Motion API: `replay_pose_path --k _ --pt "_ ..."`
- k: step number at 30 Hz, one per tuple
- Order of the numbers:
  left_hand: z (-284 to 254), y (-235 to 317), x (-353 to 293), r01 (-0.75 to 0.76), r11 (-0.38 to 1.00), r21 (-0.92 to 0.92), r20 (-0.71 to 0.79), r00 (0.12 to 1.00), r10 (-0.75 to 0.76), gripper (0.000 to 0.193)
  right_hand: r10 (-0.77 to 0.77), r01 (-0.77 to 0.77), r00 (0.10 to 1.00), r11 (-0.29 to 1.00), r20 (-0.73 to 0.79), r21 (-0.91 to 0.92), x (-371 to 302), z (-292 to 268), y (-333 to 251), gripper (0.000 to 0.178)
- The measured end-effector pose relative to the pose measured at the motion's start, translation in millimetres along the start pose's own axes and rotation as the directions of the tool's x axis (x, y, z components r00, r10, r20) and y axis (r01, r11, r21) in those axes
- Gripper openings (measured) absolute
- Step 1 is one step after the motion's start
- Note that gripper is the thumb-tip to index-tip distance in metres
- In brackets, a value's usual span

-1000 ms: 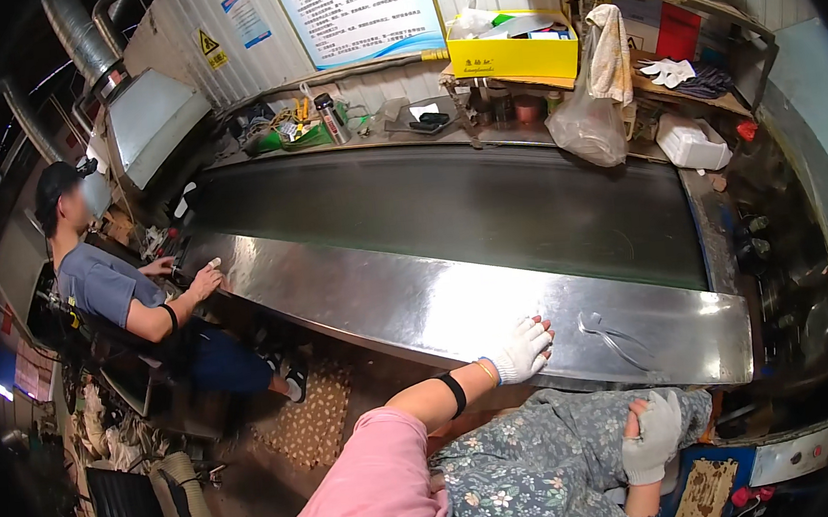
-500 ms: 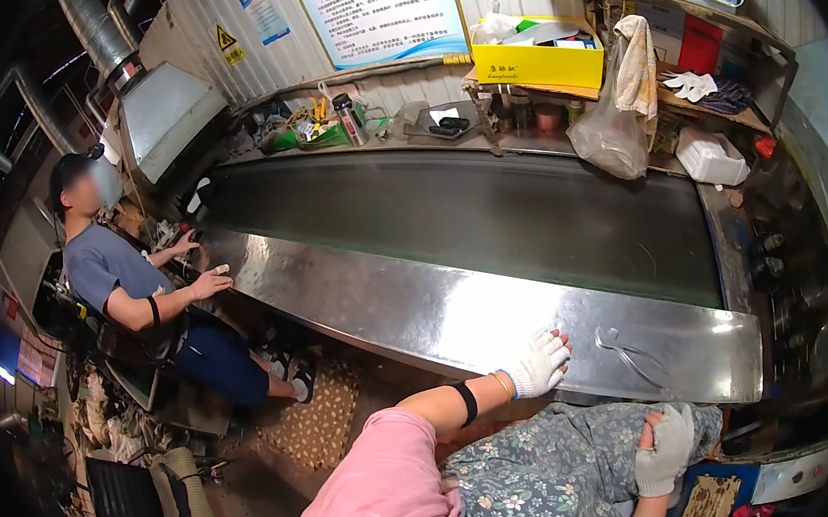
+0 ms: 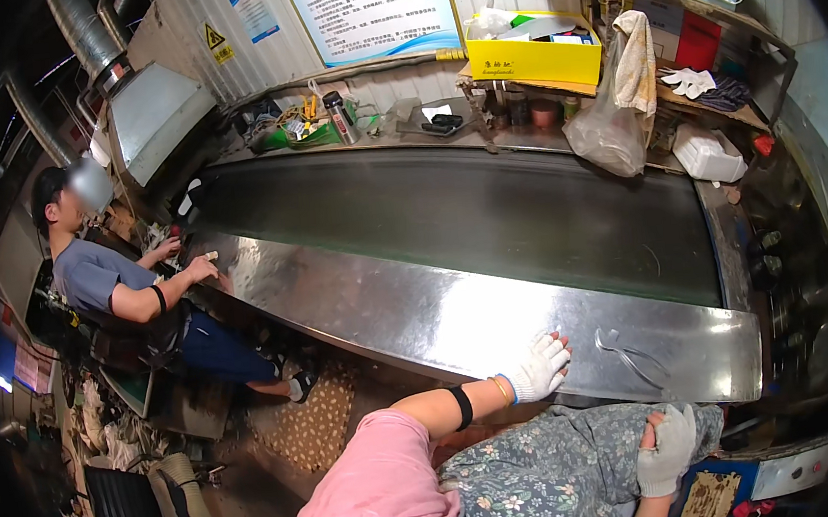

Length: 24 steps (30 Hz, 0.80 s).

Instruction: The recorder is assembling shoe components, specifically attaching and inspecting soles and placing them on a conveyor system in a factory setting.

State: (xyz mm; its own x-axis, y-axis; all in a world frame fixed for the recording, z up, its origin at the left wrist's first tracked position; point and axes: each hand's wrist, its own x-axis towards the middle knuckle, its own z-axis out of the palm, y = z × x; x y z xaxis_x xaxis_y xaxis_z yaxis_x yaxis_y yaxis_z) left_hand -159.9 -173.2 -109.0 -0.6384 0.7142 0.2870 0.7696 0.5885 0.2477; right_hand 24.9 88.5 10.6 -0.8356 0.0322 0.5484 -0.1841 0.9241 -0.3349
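Steel, brightly lit, makes up the long worktop (image 3: 367,287) in the head view, which runs from the far left toward the near right, with a dark belt (image 3: 450,216) along its far side. A slim metal tool (image 3: 629,356) lies on it near the right end, just to the right of the left hand (image 3: 540,366) and apart from the fingertips. That hand is the nearer one: gloved, palm down on the steel, its fingers straight and close together, gripping nothing. The right hand (image 3: 667,448), gloved too, rests against the floral cloth (image 3: 541,474), nearer the body than the tool, its fingers curled; whether it pinches the cloth I cannot tell. The tool's long axis slants from upper left to lower right, roughly along the worktop, with its small bent end toward the upper left and two slender arms pointing to the lower right; which end is the working tip is too fine to tell. At the worktop's far left end a co-worker (image 3: 110,275) has both hands near the edge. A yellow box (image 3: 530,59) sits on the shelf beyond the belt.
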Motion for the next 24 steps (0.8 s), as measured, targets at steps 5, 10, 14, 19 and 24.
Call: replay_pose_path --k 5,10,14,19,24 --pt "1 0 -1 -0.014 1.0 0.001 -0.02 1.0 0.014 0.043 0.012 -0.012 1.0 1.0 0.003 0.026 -3 2 7 0.013" --pt "-4 3 0 -0.019 1.0 -0.003 -0.01 1.0 0.019 0.043 0.024 -0.024 1.0 0.999 -0.005 0.034 -5 2 9 0.012" --pt "-6 4 3 -0.027 1.0 0.005 -0.01 1.0 0.027 0.042 0.02 -0.019 1.0 0.999 -0.018 0.044 -3 -2 6 0.012" --pt "-6 4 3 -0.03 1.0 -0.002 0.0 1.0 0.03 0.041 0.008 -0.006 1.0 0.997 -0.022 0.082 -5 -4 11 0.013" --pt "-2 4 0 -0.026 1.0 0.005 -0.02 0.999 0.026 0.042 -0.011 0.016 0.999 0.993 -0.045 0.116 -8 -5 13 0.014"
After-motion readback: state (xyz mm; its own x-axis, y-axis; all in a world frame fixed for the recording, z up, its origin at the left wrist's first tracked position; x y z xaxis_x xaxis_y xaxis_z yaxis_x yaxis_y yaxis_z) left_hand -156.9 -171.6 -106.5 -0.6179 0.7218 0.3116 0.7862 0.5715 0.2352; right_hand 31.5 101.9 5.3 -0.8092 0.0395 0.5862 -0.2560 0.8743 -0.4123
